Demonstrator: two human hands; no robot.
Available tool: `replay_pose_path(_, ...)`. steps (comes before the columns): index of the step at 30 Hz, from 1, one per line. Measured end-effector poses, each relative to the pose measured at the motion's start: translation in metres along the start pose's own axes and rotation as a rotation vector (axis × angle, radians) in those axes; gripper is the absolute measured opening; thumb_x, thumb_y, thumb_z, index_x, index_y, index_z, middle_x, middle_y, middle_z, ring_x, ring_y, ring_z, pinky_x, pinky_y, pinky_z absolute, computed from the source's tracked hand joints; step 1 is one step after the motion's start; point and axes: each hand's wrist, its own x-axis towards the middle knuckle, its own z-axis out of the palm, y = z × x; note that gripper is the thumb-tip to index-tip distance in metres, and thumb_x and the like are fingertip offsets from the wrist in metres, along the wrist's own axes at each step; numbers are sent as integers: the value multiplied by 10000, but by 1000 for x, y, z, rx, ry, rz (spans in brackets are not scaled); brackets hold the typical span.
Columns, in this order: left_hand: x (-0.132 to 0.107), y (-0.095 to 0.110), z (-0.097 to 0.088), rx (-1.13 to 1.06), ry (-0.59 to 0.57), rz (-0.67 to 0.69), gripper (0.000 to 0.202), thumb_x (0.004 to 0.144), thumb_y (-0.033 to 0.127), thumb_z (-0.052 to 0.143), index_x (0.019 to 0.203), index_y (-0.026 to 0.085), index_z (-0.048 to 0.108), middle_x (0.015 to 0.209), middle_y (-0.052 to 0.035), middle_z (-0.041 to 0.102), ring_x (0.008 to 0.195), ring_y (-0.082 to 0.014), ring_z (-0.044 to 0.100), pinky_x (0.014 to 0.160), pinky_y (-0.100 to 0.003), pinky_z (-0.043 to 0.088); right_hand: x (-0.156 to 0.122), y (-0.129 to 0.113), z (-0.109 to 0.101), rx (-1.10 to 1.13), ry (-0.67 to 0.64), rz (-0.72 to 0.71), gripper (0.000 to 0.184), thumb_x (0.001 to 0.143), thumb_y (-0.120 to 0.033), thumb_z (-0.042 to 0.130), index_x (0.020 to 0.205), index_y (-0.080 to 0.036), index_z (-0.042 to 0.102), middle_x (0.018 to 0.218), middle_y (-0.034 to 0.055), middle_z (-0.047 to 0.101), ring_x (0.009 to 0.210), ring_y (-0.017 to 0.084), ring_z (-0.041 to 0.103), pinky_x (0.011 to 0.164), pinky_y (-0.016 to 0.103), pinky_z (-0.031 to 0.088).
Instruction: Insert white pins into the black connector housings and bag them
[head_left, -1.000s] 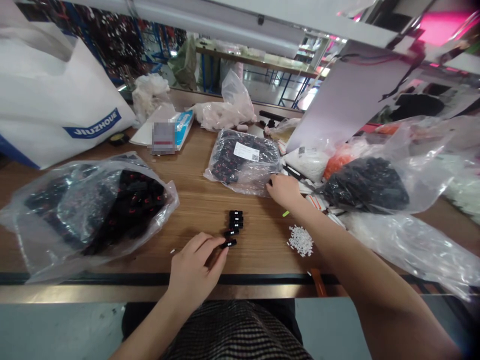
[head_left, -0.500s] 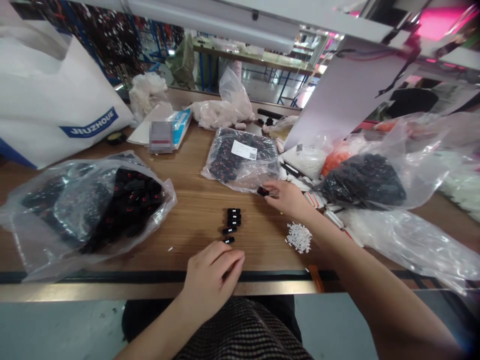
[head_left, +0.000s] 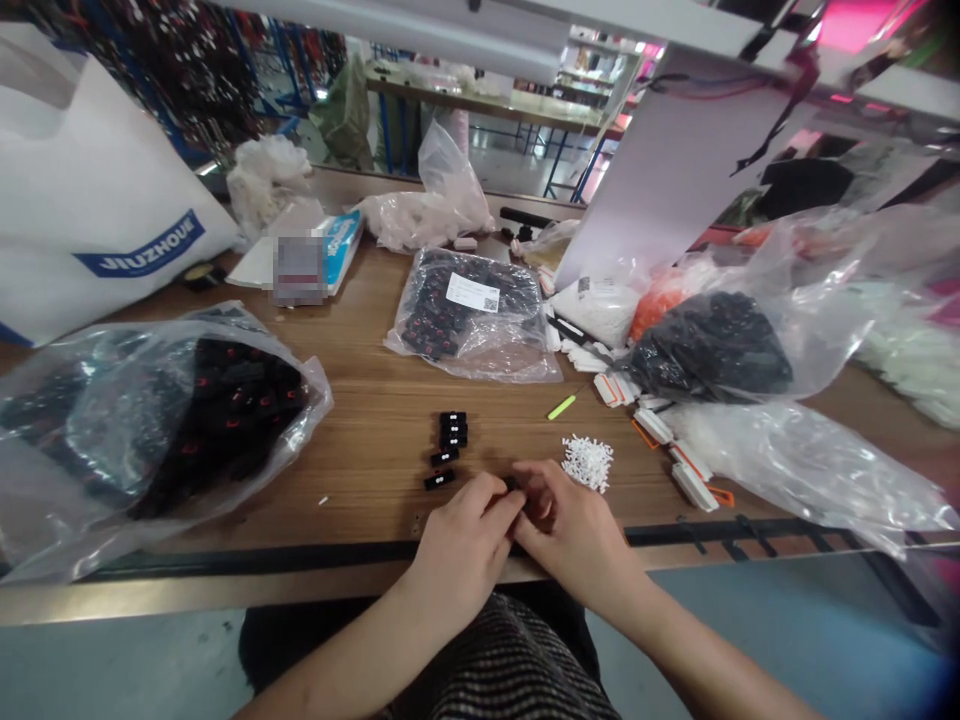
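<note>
My left hand [head_left: 466, 535] and my right hand [head_left: 571, 525] meet close to the table's front edge. Between their fingertips is a small black plastic part [head_left: 512, 484], mostly covered by the fingers. Both hands are closed around it in a pinch. Just beyond my left hand, several black blocks with white dots [head_left: 453, 428] form a short column, the nearest ones lying slightly apart. A heap of tiny white pieces [head_left: 587, 462] lies past my right hand. Behind that rests a thin tool with a yellow-green handle [head_left: 561, 407].
An opened plastic bag of black parts [head_left: 247, 400] lies at left, and a flat labelled bag [head_left: 420, 300] lies ahead. White and orange pieces [head_left: 694, 480] and more bags [head_left: 720, 350] crowd the right. A large white bag [head_left: 97, 180] stands back left.
My right hand has come back from beside the flat labelled bag with the black part and met my left hand, which has shifted right. The yellow-green tool is now uncovered.
</note>
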Motion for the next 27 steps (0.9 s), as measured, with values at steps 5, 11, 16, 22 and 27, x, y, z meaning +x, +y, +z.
replay_pose_path(5, 0, 1, 0, -40, 10, 18, 361, 840, -15, 509, 1126, 178, 616, 1095, -69, 645, 950, -209, 678, 816, -340, 605, -9, -7, 5, 0, 58, -33, 296, 811, -193, 616, 1106, -222, 624, 809, 13, 714, 698, 176, 665, 655, 307, 514)
replay_pose_path(11, -2, -8, -8, -101, 57, -105, 148, 933, 135, 590, 1047, 225, 617, 1003, -21, 694, 866, -195, 688, 767, -342, 585, -9, 44, -35, -10, 150, -31, 180, 920, -325, 572, 914, -236, 729, 866, 38, 739, 812, 192, 686, 753, 325, 521)
replay_pose_path(16, -6, -12, -13, -87, 5, -102, 107, 928, 171, 629, 1010, 240, 637, 947, -3, 711, 866, -212, 680, 765, -374, 560, -15, 102, -67, -191, 75, 181, 202, 885, -362, 596, 826, -244, 750, 809, 15, 747, 690, 190, 663, 657, 319, 485)
replay_pose_path(22, -5, -11, -8, -95, -51, -13, 119, 924, 137, 615, 1004, 225, 627, 946, -11, 693, 880, -217, 662, 770, -382, 548, -14, 103, -54, -234, 101, 142, 222, 866, -347, 581, 727, -220, 700, 717, 15, 711, 637, 171, 622, 622, 300, 434)
replay_pose_path(27, -6, -14, -7, -103, -66, -17, 113, 927, 147, 622, 1006, 228, 626, 948, -10, 690, 873, -215, 659, 769, -379, 545, -17, 115, -63, -335, 113, 258, 213, 807, -328, 574, 660, -216, 681, 645, 9, 678, 600, 172, 601, 602, 299, 409)
